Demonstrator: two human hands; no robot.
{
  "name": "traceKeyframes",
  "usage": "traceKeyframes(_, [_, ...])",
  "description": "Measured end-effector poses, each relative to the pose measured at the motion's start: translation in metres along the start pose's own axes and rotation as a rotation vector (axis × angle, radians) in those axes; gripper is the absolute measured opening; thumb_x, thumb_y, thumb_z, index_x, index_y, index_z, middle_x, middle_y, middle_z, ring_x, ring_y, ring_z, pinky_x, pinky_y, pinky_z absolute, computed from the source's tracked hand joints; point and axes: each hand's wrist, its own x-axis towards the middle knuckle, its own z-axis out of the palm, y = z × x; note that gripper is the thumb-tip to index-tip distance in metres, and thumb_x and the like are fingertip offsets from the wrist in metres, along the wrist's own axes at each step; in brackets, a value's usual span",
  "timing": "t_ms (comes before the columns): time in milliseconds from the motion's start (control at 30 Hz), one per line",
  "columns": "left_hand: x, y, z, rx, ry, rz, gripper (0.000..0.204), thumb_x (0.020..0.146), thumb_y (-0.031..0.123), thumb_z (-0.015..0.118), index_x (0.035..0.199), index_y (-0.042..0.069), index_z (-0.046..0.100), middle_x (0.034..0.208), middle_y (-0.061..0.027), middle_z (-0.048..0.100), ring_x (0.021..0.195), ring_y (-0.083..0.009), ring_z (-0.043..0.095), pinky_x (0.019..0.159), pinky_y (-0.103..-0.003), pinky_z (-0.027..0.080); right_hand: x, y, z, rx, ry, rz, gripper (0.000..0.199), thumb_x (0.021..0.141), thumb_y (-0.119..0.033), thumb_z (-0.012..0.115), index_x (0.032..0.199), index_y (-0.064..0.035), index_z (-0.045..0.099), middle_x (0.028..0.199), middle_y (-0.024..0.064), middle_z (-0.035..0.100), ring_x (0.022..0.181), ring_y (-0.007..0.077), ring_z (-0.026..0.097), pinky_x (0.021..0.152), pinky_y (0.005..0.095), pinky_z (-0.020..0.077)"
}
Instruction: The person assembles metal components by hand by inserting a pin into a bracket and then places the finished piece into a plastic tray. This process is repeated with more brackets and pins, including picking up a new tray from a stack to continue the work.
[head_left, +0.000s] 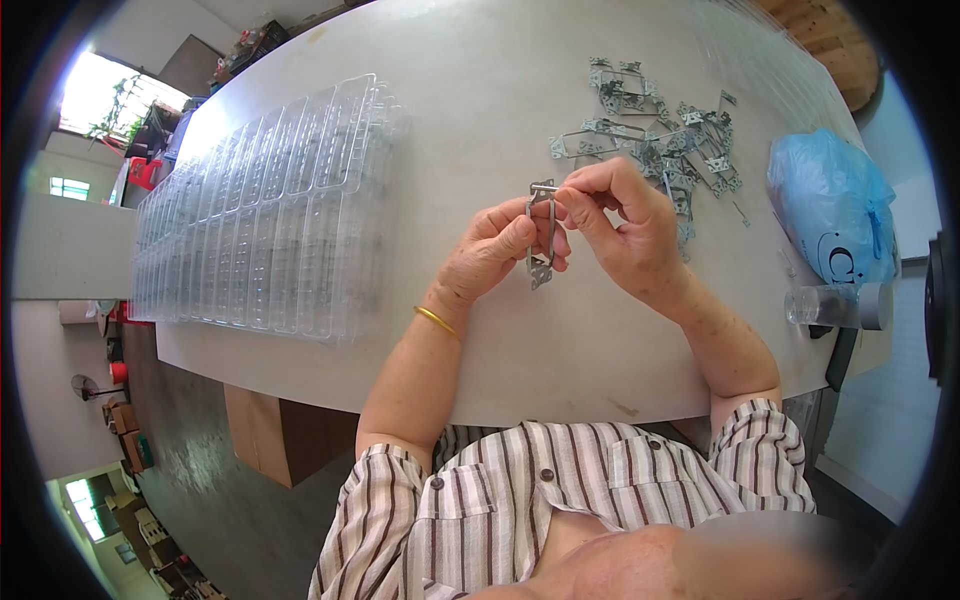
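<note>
Between my hands, over the middle of the table, is a slim metal bracket point(541, 272) with a long frame and flat pierced ends. My left hand point(497, 243) is closed on its side, thumb in front. The thumb and forefinger of my right hand point(622, 222) pinch a small thin metal pin point(543, 188) at the bracket's upper end. Whether the pin sits in the bracket or only touches it, I cannot tell. Just beyond my right hand lies a loose pile of similar metal brackets point(655, 150).
Clear plastic compartment trays point(260, 210) are stacked on the left of the pale table point(460, 110). At the right stand a tied blue plastic bag point(830, 205) and a clear bottle point(825, 306) lying on its side. A cardboard box point(265, 430) is below the near left edge.
</note>
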Motion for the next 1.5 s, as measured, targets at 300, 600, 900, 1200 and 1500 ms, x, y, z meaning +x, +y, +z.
traceKeyframes(300, [0.0, -0.001, -0.002, 0.051, -0.027, -0.015, 0.049, 0.096, 0.045, 0.064, 0.12, 0.002, 0.064, 0.091, -0.0065, 0.068, 0.081, -0.0188, 0.065, 0.077, -0.033, 0.051, -0.003, 0.004, -0.002, -0.078, -0.055, -0.063, 0.01, 0.095, -0.004, 0.065, 0.093, -0.0031, 0.055, 0.068, 0.0048, 0.065, 0.055, 0.0104, 0.066, 0.047, 0.0238, 0.0493])
traceKeyframes(600, [0.0, 0.001, -0.002, 0.155, 0.037, -0.059, 0.037, 0.099, 0.036, 0.064, 0.113, 0.002, 0.067, 0.086, -0.0021, 0.065, 0.077, -0.0127, 0.06, 0.071, -0.028, 0.049, -0.001, -0.01, -0.001, -0.131, -0.089, 0.185, 0.008, 0.099, -0.011, 0.06, 0.1, -0.0028, 0.06, 0.072, 0.0104, 0.069, 0.062, 0.0213, 0.069, 0.053, 0.031, 0.051])
traceKeyframes(900, [-0.001, 0.006, 0.001, 0.325, 0.104, -0.134, 0.036, 0.095, 0.034, 0.069, 0.113, 0.002, 0.069, 0.085, 0.0024, 0.063, 0.077, -0.0075, 0.056, 0.068, -0.024, 0.046, 0.002, -0.011, -0.009, -0.118, -0.251, 0.402, 0.015, 0.097, -0.017, 0.062, 0.098, -0.0032, 0.068, 0.062, 0.0054, 0.061, 0.056, 0.0136, 0.059, 0.053, 0.0288, 0.0465])
traceKeyframes(1200, [-0.001, 0.013, 0.014, 0.435, -0.033, -0.256, 0.043, 0.091, 0.035, 0.072, 0.116, 0.0, 0.069, 0.085, 0.0004, 0.065, 0.079, -0.0092, 0.057, 0.072, -0.025, 0.046, 0.007, -0.003, -0.016, 0.213, -0.166, 0.569, 0.013, 0.097, -0.016, 0.065, 0.093, -0.0037, 0.068, 0.069, -0.0048, 0.058, 0.06, 0.0024, 0.051, 0.052, 0.0216, 0.0436])
traceKeyframes(1500, [-0.004, 0.01, -0.005, -0.022, 0.042, -0.06, 0.057, 0.103, 0.045, 0.047, 0.12, -0.009, 0.061, 0.086, -0.0128, 0.07, 0.07, -0.0189, 0.065, 0.068, -0.03, 0.053, 0.008, -0.007, -0.006, 0.311, 0.056, 0.397, 0.01, 0.096, -0.009, 0.068, 0.099, -0.0039, 0.06, 0.087, 0.0006, 0.065, 0.076, 0.0061, 0.062, 0.07, 0.0215, 0.0521])
